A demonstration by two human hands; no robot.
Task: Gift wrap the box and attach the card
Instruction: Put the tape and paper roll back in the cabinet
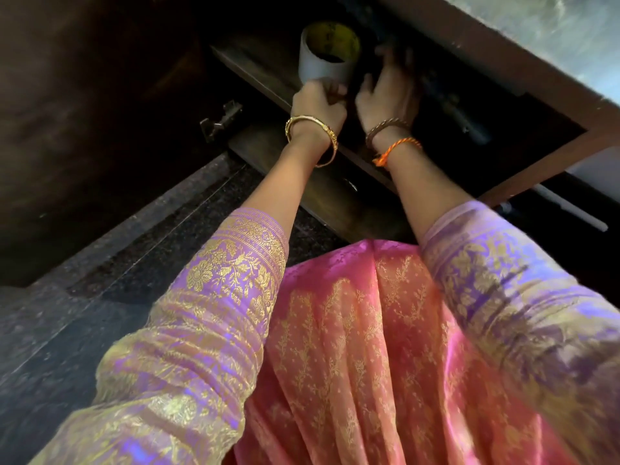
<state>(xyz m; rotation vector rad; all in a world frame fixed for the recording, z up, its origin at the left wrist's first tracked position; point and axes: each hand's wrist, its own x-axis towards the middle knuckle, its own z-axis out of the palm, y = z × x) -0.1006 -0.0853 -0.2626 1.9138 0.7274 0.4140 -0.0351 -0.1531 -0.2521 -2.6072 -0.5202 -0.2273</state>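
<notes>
A roll of wrapping paper [323,57], white outside and yellow-green inside, stands on end on a dark wooden shelf [255,67] inside a cabinet. My left hand [318,104] grips the roll's lower end. Just right of the roll, my right hand [385,92] reaches deeper into the shadowed cabinet with its fingers spread; nothing shows in it, though motion blur and darkness hide the fingertips. No box or card appears in view.
The cabinet's wooden frame [503,58] runs diagonally at the upper right under a pale countertop [570,25]. A lower shelf [335,203] sits below my wrists. A metal latch [219,120] hangs on the open door at left. Dark stone floor [100,263] lies below.
</notes>
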